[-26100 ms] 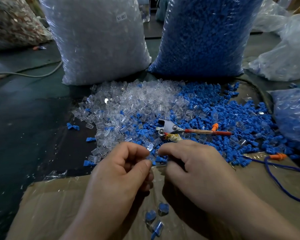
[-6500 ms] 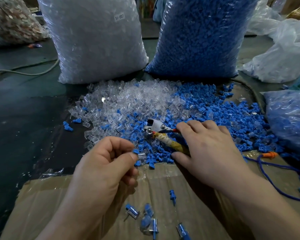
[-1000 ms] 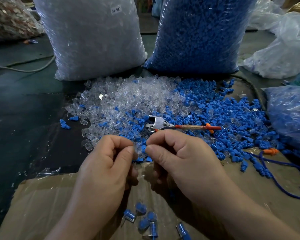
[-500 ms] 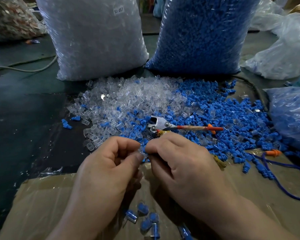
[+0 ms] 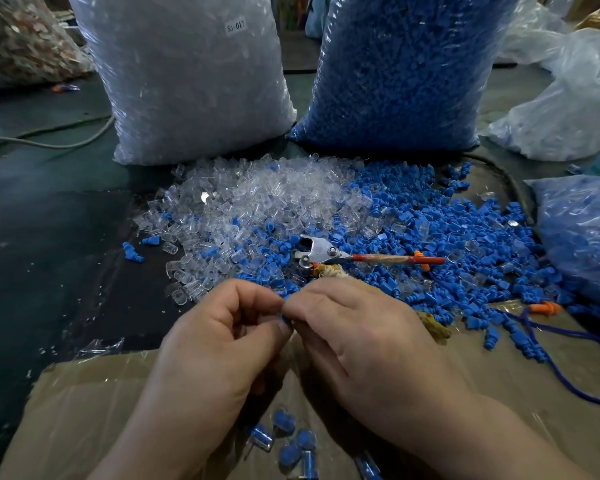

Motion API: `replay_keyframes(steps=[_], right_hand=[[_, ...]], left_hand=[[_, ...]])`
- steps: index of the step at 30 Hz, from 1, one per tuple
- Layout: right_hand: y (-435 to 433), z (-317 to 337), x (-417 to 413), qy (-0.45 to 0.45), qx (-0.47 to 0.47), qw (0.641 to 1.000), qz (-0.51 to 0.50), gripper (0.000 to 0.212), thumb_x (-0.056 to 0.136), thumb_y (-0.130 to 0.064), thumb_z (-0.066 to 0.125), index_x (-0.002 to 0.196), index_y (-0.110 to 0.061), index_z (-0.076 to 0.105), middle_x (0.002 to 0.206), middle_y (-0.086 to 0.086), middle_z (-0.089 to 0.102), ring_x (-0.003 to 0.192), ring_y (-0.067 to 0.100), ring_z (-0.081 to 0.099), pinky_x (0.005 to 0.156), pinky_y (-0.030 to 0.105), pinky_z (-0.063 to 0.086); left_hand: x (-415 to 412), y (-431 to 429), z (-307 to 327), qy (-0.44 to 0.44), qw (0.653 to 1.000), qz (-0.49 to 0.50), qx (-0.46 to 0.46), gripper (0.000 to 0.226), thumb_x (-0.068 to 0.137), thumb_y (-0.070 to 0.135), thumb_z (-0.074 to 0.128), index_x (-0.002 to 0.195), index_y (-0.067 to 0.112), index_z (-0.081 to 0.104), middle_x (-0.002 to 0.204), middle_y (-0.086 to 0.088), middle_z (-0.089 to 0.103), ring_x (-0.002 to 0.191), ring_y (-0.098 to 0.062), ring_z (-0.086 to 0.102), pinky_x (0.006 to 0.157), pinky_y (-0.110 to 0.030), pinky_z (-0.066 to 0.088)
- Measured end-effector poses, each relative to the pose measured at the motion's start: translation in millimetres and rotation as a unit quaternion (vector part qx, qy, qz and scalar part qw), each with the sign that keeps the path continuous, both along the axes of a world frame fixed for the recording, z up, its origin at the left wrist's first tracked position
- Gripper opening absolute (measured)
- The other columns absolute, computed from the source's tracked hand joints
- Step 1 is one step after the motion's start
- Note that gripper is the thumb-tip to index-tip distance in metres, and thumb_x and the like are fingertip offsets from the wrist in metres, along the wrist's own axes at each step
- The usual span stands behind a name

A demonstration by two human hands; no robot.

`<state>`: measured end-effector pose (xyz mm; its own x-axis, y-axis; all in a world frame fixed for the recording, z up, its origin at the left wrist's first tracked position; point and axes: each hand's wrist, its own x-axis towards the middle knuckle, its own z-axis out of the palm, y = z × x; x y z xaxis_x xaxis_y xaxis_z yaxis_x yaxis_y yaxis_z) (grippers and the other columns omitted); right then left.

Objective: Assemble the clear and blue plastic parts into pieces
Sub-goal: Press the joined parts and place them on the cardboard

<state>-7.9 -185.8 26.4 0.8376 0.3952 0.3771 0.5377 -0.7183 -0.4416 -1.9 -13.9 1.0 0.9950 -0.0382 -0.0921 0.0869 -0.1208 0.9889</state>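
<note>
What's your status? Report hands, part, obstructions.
Left hand and right hand together, both pinching a blue part. Joint hidden in the grip. Pliers lie on the loose pile beyond, not in the way.

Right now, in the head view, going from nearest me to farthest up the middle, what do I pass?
Assembled pieces on the cardboard → left hand and right hand pinching a blue part → metal tool with a red handle → pile of loose clear parts → bag of clear parts beside bag of blue parts.
</note>
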Motion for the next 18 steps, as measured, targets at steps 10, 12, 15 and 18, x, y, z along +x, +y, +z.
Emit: replay_keyframes(steps=[10,12,15,18], right_hand=[[-36,-11,32,0.121,-0.242,0.943,-0.196,0.073,0.088,-0.066,0.044,0.146,-0.034,0.013,0.153,0.0,0.025,0.14,0.027,0.023,0.117,0.046,0.016],[-36,-10,32,0.106,-0.241,0.945,-0.195,0.07,0.085,-0.067,0.046,0.142,-0.035,0.022,0.142,-0.005,0.037,0.129,0.024,0.032,0.111,0.045,0.026],[-38,-8,33,0.096,-0.239,0.946,-0.197,0.068,0.082,-0.07,0.049,0.138,-0.036,0.03,0.132,-0.007,0.045,0.118,0.023,0.038,0.102,0.044,0.033],[-37,-8,36,0.102,-0.23,0.949,-0.189,0.065,0.083,-0.068,0.053,0.136,-0.037,0.032,0.125,-0.008,0.047,0.112,0.022,0.038,0.097,0.044,0.033]], left_hand=[[3,2,5,0.025,0.998,0.03,-0.039,0.02,0.082,0.01,0.071,0.081,0.03,0.071,0.053,-0.007,0.06,0.037,-0.013,0.047,0.036,-0.017,0.038],[3,1,6,0.041,0.996,0.037,-0.072,0.02,0.083,0.007,0.07,0.079,0.026,0.071,0.052,-0.008,0.058,0.036,-0.014,0.044,0.034,-0.02,0.036],[3,1,7,0.047,0.994,0.039,-0.087,0.024,0.085,0.003,0.068,0.076,0.025,0.071,0.052,-0.009,0.056,0.036,-0.014,0.043,0.033,-0.021,0.036],[3,0,7,0.045,0.994,0.041,-0.094,0.025,0.086,0.002,0.067,0.076,0.024,0.071,0.051,-0.01,0.055,0.035,-0.015,0.042,0.032,-0.021,0.036]])
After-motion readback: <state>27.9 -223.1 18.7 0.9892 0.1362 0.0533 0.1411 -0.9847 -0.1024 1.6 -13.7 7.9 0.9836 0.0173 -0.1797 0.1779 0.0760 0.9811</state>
